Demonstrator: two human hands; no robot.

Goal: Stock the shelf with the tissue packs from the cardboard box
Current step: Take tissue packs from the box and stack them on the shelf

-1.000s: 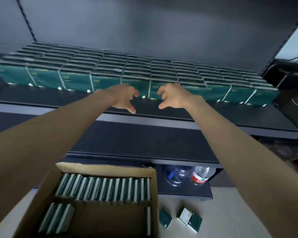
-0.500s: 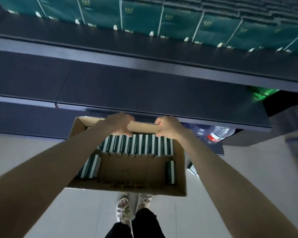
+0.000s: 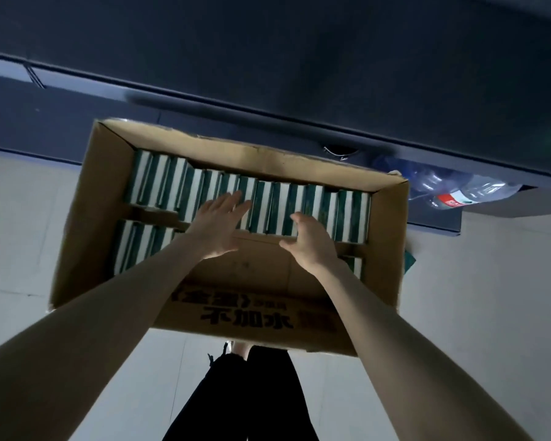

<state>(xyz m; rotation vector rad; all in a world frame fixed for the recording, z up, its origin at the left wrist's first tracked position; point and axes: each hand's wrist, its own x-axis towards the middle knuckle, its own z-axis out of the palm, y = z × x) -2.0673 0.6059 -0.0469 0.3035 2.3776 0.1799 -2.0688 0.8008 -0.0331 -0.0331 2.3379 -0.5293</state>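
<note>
Both forearms extended up the frame into the box (image 3: 86, 218) at centre. The packs (image 3: 299, 205) stood on edge along its upper wall, their row running left to right. We noted the left hand (image 3: 217, 227) nearer, fingers straight and spread over the row. The right hand (image 3: 312, 246) sat at the row's lower edge, fingers loosely bent, holding nothing.

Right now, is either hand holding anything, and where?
Left hand lies open over the tissue packs, holding nothing; right hand curls at their near edge, grip cannot be told.
</note>
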